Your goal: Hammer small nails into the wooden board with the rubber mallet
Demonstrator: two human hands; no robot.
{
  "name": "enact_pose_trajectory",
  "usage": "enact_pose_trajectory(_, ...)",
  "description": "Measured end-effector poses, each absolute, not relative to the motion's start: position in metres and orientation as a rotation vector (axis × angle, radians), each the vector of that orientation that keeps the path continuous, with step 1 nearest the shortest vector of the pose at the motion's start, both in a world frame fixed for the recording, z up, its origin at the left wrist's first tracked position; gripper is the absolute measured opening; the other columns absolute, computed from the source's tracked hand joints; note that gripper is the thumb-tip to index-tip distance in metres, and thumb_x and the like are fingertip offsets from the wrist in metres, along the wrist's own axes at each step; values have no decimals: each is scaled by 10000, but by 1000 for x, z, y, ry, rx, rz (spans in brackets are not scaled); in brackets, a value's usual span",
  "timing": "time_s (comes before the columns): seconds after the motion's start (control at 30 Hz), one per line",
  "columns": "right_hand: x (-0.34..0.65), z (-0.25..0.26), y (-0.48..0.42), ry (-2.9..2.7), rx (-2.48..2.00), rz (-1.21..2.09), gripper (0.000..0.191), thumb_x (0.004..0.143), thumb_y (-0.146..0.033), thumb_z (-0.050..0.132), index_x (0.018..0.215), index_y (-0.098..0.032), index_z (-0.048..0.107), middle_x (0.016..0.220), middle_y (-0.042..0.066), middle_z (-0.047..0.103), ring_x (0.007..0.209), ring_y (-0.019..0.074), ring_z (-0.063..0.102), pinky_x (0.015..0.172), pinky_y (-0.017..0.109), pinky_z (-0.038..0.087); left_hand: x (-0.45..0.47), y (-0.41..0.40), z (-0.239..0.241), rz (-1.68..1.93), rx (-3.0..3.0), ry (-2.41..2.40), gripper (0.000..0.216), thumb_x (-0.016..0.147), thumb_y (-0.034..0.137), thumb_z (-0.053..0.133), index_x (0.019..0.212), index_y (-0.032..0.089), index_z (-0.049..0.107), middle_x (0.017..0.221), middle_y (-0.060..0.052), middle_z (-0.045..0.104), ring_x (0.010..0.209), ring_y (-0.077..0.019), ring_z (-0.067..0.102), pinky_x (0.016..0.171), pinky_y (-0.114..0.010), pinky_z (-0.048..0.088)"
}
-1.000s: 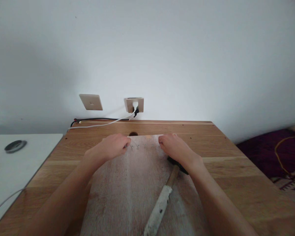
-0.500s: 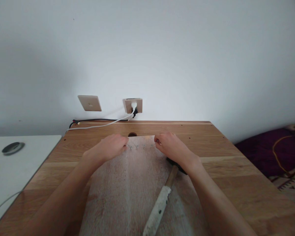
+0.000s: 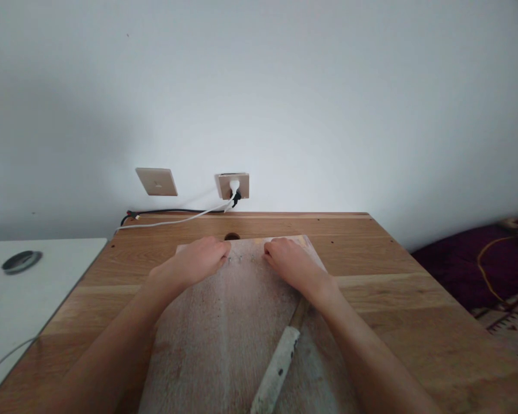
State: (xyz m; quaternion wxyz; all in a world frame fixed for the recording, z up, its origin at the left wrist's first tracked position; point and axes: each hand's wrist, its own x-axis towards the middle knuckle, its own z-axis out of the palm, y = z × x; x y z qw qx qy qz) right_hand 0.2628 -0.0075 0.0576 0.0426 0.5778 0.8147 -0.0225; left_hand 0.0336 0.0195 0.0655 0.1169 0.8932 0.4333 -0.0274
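One broad, pale wall (image 3: 285, 103) fills the upper half of the view. Below it, pushed up near the wall, is a brown wooden tabletop (image 3: 397, 328), with a white surface (image 3: 47, 305) beside it on the left and purple fabric (image 3: 461, 264) to the right. A worn, whitish wooden board (image 3: 207, 345) lies flat on the middle of the tabletop, running from the near edge of the view toward the wall. Two bare forearms reach forward over it. The left hand (image 3: 207, 256) and the right hand (image 3: 287, 259) rest near the board's far end, a short gap between them, fingers curled inward; whether either pinches anything cannot be told. A hammer (image 3: 278, 368) lies slantwise on the board, its handle partly wrapped in white, its head hidden behind the right wrist. On the wall, a socket (image 3: 245, 187) holds a white plug, its white cable (image 3: 172, 222) trailing left. Smallest are a few tiny nails (image 3: 240, 258), standing in the gap between the hands.
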Motion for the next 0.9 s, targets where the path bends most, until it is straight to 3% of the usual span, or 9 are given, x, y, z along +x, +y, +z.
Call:
enact_pose_trajectory(0.2,260,63,-10,2529,1744,-64,286,1048,-138,445,1025,-139,730,1030,118,781,964,238,743,797,291,514,35,21,50,-64,2684,1212,195,986,136,505,942,181,689,1030,-95,746,988,-247,703,839,-333,486)
enact_pose_trajectory(0.53,240,40,-10,2590,1653,-48,278,1016,-47,421,1088,-110,682,1076,144,732,989,245,715,818,302,528,40,24,32,-80,2778,1239,218,1004,126,485,995,149,701,970,-128,763,923,-287,745,772,-364,528)
enact_pose_trajectory(0.73,236,32,-7,2622,1664,-6,250,1026,-81,443,1056,-105,689,1019,151,734,966,251,714,783,300,537,48,18,41,-166,2800,1292,305,1047,221,463,977,131,746,957,-157,777,929,-312,759,794,-385,547)
enact_pose_trajectory(0.9,233,37,-9,2726,1609,29,253,1034,-75,444,1057,-129,690,1061,131,722,1037,232,679,899,312,518,50,19,43,-196,2788,1350,362,1053,317,491,928,139,781,937,-171,785,923,-324,765,802,-393,554)
